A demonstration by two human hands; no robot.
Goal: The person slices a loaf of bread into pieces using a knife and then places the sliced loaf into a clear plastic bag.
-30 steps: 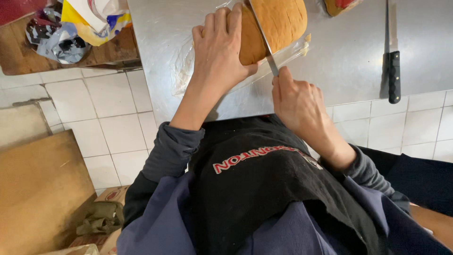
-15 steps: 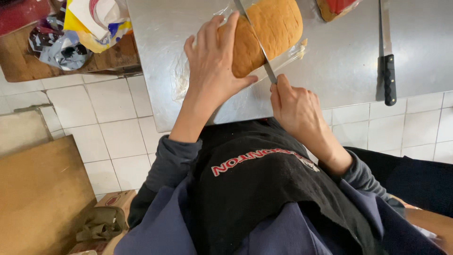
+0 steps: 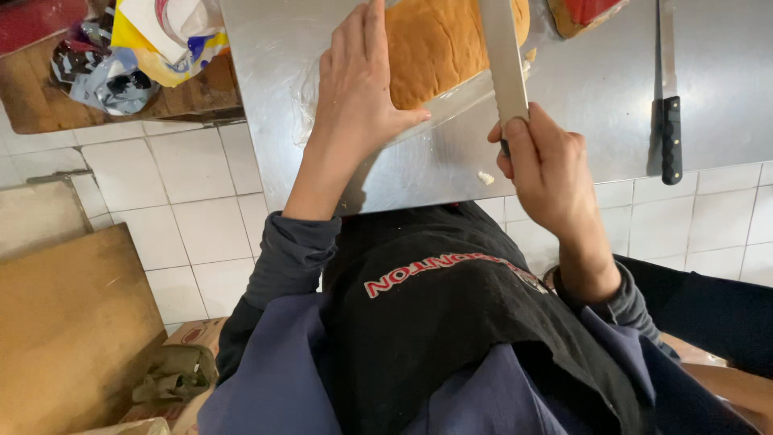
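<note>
Since 0.5 s ago the serrated bread knife (image 3: pixel 505 60) has swung from a slant to nearly upright in frame — blade now across the right part of the loaf (image 3: pixel 439 44), w/ our right hand (image 3: pixel 543 157) clamped round its handle. Left hand (image 3: pixel 354 80): fingers together, flat against the loaf's left side, loaf on the steel counter (image 3: pixel 580 113) near its front edge. Misc. — black-handled knife (image 3: pixel 668 97) well apart at right; crumpled bags (image 3: pixel 137 48) on a wooden board at left.
</note>
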